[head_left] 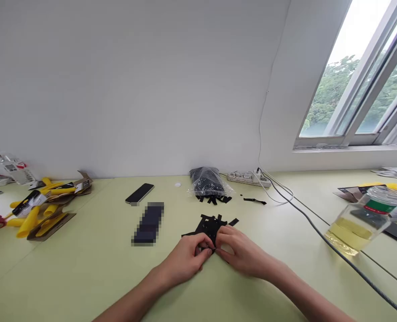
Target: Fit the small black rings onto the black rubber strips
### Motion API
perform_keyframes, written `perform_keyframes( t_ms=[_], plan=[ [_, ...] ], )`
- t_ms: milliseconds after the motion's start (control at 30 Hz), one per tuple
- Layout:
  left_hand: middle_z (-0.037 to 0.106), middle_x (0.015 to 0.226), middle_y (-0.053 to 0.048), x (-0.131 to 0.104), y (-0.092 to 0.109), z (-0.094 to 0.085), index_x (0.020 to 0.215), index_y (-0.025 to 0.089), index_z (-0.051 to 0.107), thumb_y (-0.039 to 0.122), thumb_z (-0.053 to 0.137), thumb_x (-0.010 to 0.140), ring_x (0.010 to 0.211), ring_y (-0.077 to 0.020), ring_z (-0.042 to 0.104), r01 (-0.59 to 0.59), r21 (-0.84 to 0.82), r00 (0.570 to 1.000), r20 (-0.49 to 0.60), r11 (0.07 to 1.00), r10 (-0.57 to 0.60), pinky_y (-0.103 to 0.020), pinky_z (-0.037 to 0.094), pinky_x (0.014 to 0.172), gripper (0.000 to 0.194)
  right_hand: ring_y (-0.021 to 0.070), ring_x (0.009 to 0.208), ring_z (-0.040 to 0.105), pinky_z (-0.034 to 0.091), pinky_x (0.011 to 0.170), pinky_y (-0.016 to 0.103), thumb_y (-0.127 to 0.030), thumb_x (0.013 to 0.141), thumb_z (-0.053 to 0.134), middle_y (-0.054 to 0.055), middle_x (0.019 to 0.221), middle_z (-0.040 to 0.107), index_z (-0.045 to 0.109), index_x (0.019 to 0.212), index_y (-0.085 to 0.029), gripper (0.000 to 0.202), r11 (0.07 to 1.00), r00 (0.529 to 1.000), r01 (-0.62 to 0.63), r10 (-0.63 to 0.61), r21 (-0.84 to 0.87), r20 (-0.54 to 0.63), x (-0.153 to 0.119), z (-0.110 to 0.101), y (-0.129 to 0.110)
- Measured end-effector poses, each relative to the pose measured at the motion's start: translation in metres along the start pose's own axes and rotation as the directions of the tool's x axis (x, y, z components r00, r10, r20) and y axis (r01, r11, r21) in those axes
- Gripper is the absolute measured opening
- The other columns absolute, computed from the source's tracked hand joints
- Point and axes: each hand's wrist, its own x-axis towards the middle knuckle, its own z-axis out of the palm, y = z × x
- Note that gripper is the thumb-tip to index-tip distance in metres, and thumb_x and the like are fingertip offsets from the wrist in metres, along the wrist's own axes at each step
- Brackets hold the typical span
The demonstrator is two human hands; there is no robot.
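Observation:
My left hand [193, 252] and my right hand [237, 250] meet at the middle of the table, their fingertips pinched close together. Between them is a small dark piece, mostly hidden by the fingers; it looks like one of the black strips. Just beyond the hands lies a loose pile of black strips [213, 223], some with pale specks on them. Farther back, a clear plastic bag [205, 179] full of black pieces rests against the wall, with several black strips spilling from its near side. A single black strip [255, 201] lies to the bag's right.
A phone [140, 193] and a blurred dark rectangle [148, 223] lie to the left. Yellow tubes in cardboard packaging [47, 205] are piled at far left. At right stand a jar of yellow liquid [356, 223] and a cable [319, 223]; a power strip [247, 178] sits by the wall.

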Motion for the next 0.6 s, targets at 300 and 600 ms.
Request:
perform_keyframes(
  t_ms=[300, 600],
  plan=[
    [0.068, 0.105, -0.001, 0.003, -0.007, 0.001, 0.116, 0.025, 0.069, 0.033, 0.076, 0.081, 0.077, -0.0159, 0.059, -0.079, 0.195, 0.995, -0.046, 0.978, 0.090, -0.028, 0.048, 0.075, 0.037, 0.0199, 0.089, 0.062, 0.052, 0.080, 0.033, -0.019, 0.097, 0.053, 0.006, 0.095, 0.064, 0.064, 0.090, -0.020, 0.014, 1.000, 0.999, 0.007, -0.006, 0.030, -0.041, 0.002, 0.001, 0.006],
    [0.071, 0.096, -0.003, 0.005, -0.018, 0.003, 0.097, 0.024, 0.073, 0.034, 0.062, 0.094, 0.090, -0.0200, 0.064, -0.138, 0.232, 0.982, -0.095, 0.963, 0.163, -0.029, 0.047, 0.080, 0.015, 0.0189, 0.089, 0.063, 0.049, 0.079, 0.030, -0.017, 0.094, 0.053, 0.003, 0.094, 0.065, 0.060, 0.087, -0.021, 0.010, 0.998, 0.999, 0.023, -0.020, 0.060, -0.041, 0.001, 0.013, -0.002]
  ],
)
